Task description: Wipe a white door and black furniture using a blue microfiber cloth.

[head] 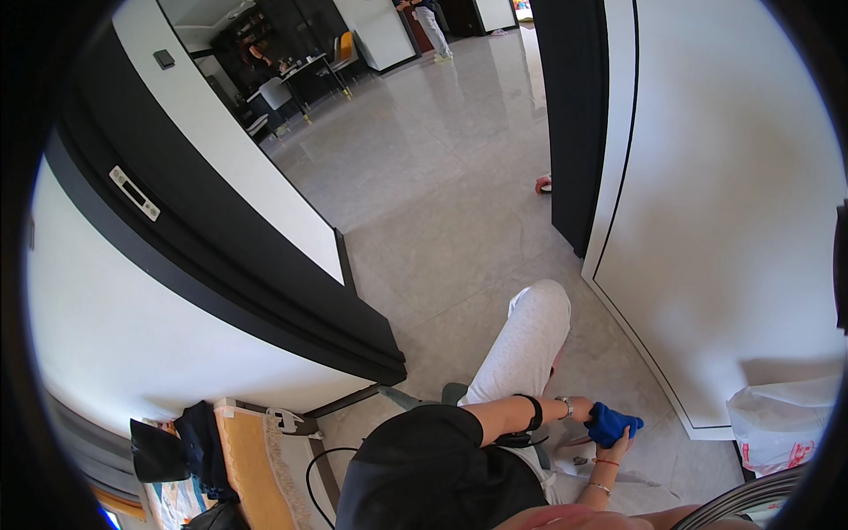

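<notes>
A bunched blue cloth (609,424) is between my hands, low above the tiled floor on the right. My left hand (583,409), with a metal watch at the wrist and a black band on the forearm, grips the cloth's near-left side. From below, my right hand (617,448) holds its other end; a red string and a bracelet circle that wrist. Folds of the cloth hide some fingers. My bent knee (540,318) in light grey trousers rises beyond the hands.
A white door panel (715,218) stands right, with a white plastic bag (772,424) by its foot. A dark door frame (265,285) is left. A yellow fringed cover (248,464) lies lower left. Far off, a person (430,30) stands beyond a dining table (305,66).
</notes>
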The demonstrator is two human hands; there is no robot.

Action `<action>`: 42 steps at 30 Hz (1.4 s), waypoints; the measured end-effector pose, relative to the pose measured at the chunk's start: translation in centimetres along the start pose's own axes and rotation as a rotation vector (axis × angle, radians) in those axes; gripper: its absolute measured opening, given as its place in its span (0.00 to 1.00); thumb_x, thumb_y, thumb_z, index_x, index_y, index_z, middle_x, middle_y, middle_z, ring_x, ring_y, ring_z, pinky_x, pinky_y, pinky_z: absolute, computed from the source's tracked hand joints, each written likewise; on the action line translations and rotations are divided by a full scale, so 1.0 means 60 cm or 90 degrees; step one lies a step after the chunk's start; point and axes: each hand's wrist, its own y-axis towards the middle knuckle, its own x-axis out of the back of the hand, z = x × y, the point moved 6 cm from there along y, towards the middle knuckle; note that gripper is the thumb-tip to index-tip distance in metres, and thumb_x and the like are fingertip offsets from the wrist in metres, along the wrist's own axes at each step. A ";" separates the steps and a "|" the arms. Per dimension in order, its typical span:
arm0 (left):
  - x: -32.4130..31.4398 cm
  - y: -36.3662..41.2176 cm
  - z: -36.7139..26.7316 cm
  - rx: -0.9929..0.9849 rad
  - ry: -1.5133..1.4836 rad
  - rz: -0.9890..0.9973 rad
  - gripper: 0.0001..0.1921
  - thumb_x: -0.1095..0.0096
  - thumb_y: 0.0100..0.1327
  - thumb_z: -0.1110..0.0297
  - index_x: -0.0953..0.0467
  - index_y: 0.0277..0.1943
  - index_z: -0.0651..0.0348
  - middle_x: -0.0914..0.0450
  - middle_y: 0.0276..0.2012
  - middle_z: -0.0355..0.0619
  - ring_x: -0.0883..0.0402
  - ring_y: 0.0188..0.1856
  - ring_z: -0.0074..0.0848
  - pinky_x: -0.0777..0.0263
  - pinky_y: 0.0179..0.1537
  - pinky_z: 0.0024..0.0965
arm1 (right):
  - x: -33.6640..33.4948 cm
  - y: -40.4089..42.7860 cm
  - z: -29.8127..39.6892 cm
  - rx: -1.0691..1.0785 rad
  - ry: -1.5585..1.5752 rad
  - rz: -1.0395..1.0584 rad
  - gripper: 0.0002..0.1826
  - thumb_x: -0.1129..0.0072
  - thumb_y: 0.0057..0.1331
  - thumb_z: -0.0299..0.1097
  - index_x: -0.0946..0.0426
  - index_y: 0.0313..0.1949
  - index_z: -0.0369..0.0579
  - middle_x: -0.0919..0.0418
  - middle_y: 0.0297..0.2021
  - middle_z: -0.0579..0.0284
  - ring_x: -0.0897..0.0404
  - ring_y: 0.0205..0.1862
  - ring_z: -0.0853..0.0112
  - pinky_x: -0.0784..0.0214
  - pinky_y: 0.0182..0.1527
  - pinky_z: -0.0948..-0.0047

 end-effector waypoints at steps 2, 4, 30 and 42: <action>-0.003 0.004 0.002 -0.013 -0.009 0.005 0.17 0.46 0.52 0.57 0.25 0.40 0.59 0.23 0.38 0.56 0.24 0.42 0.44 0.32 0.44 0.40 | 0.035 0.046 -0.011 0.014 -0.007 0.007 0.26 0.53 0.61 0.52 0.41 0.55 0.54 0.32 0.49 0.55 0.30 0.49 0.58 0.35 0.49 0.52; -0.001 0.002 -0.006 -0.012 -0.007 0.013 0.17 0.46 0.52 0.57 0.25 0.40 0.59 0.23 0.38 0.56 0.24 0.42 0.44 0.32 0.44 0.40 | 0.055 0.065 -0.010 0.030 -0.013 0.006 0.27 0.54 0.61 0.52 0.41 0.55 0.53 0.32 0.50 0.56 0.30 0.49 0.58 0.36 0.50 0.53; 0.014 -0.010 -0.010 -0.003 0.018 0.022 0.17 0.47 0.52 0.56 0.24 0.39 0.59 0.23 0.37 0.55 0.24 0.40 0.44 0.32 0.42 0.41 | -0.010 -0.012 -0.002 -0.038 -0.002 -0.003 0.26 0.53 0.61 0.51 0.41 0.55 0.54 0.33 0.51 0.55 0.32 0.51 0.58 0.38 0.52 0.52; 0.051 0.000 -0.007 0.046 0.022 -0.106 0.10 0.44 0.48 0.67 0.23 0.30 0.63 0.22 0.32 0.56 0.22 0.36 0.44 0.29 0.35 0.42 | -0.092 -0.039 0.006 -0.012 -0.079 -0.060 0.26 0.47 0.57 0.49 0.37 0.52 0.51 0.30 0.48 0.54 0.29 0.47 0.58 0.35 0.48 0.54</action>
